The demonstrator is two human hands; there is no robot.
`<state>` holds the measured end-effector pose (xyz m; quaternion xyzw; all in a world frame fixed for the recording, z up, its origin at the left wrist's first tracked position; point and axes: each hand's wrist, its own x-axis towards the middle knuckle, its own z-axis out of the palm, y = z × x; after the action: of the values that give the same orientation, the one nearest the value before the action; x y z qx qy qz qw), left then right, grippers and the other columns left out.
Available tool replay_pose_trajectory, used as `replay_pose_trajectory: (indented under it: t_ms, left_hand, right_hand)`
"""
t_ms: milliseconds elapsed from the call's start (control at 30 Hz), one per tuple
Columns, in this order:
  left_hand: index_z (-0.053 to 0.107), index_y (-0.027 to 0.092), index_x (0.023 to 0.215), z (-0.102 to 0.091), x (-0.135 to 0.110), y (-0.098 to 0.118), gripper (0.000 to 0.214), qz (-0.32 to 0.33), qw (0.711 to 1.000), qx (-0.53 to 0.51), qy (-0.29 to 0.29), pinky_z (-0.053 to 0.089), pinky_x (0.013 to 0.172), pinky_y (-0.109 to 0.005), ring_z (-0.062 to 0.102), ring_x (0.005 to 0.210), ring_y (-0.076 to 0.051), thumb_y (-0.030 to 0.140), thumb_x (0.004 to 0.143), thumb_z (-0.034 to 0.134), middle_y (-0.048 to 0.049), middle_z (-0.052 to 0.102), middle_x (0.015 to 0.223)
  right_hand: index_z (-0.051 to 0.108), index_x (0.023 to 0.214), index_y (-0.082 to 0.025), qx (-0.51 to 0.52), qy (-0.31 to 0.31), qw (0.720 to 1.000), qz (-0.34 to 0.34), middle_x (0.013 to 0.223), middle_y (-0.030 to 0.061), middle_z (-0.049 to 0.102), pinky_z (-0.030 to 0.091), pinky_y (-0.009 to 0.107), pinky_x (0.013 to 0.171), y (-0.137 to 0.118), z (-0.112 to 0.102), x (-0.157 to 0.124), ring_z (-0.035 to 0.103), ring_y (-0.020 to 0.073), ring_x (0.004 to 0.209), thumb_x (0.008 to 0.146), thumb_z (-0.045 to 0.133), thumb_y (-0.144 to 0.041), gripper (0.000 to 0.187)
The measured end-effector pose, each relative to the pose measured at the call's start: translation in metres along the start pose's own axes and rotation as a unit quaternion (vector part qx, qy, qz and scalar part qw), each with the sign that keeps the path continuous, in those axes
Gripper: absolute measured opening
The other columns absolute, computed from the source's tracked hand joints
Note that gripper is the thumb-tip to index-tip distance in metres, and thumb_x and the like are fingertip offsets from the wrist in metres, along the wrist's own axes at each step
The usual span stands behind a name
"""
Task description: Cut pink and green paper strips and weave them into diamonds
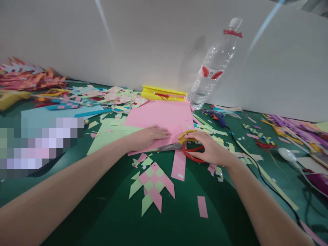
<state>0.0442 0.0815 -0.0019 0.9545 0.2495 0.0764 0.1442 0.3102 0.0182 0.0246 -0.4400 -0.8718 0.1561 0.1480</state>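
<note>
The pink sheet (164, 119) lies flat near the middle of the green tabletop (102, 212), its near corner overlapping a pale green sheet (110, 135). The left hand (148, 136) rests palm-down on that corner, grip apart and fingers flat, which looks meant to pin the paper so it cannot slide. Just beside the sheet's near edge, the right hand (210, 148) covers the scissors (176, 147), grip curled together around the red and yellow handles, with the blades pointing left along the paper's edge and low to the tabletop. A cut pink strip (178, 165) lies just below the blades, and a woven pink-and-green piece (152, 186) sits toward the near edge, apart from both hands. Toward the far edge stand a yellow box (164, 93) and a tilted water bottle (214, 68), with a blue glue gun (217, 118) to the right.
</note>
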Motion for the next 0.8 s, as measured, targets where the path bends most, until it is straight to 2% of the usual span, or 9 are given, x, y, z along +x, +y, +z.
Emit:
replay_pose_trajectory:
  t_ms: [200,333,500,800]
  left_hand:
    - [0.047,0.02,0.131,0.002,0.0,-0.001,0.046,0.005,1.0,-0.007,0.008,0.014,0.113,-0.032,0.029,0.135,-0.01,0.006,0.09,0.031,0.0002,0.043,0.141]
    - [0.046,0.023,0.132,0.005,0.0,-0.004,0.045,0.011,1.0,-0.014,0.024,0.015,0.113,-0.031,0.03,0.134,-0.009,0.009,0.092,0.031,0.0023,0.044,0.141]
    - [0.047,0.021,0.131,0.004,0.0,-0.004,0.046,0.011,1.0,-0.012,0.018,0.017,0.113,-0.031,0.031,0.134,-0.009,0.005,0.09,0.032,0.0009,0.044,0.141]
    - [0.046,0.022,0.132,0.005,-0.001,-0.005,0.044,0.026,0.999,-0.017,0.026,0.018,0.113,-0.031,0.032,0.134,-0.01,0.009,0.091,0.034,0.0004,0.045,0.14]
  right_hand:
    - [0.057,0.11,-0.032,-0.008,0.006,1.0,0.003,0.123,-0.0006,0.057,0.028,0.044,0.104,-0.006,0.001,0.002,0.047,0.0228,0.12,0.077,0.062,-0.026,0.033]
    - [0.056,0.11,-0.031,-0.003,0.015,1.0,0.004,0.122,0.0006,0.057,0.027,0.044,0.104,-0.01,0.007,0.005,0.048,0.0226,0.117,0.078,0.062,-0.029,0.033]
    - [0.057,0.11,-0.031,-0.003,-0.002,1.0,0.006,0.123,0.0007,0.057,0.027,0.045,0.103,-0.011,0.007,0.005,0.048,0.0232,0.118,0.079,0.061,-0.029,0.032]
    - [0.054,0.113,-0.028,0.004,-0.006,1.0,0.004,0.125,0.0031,0.055,0.029,0.046,0.103,-0.015,0.012,0.005,0.049,0.0231,0.117,0.08,0.059,-0.03,0.033]
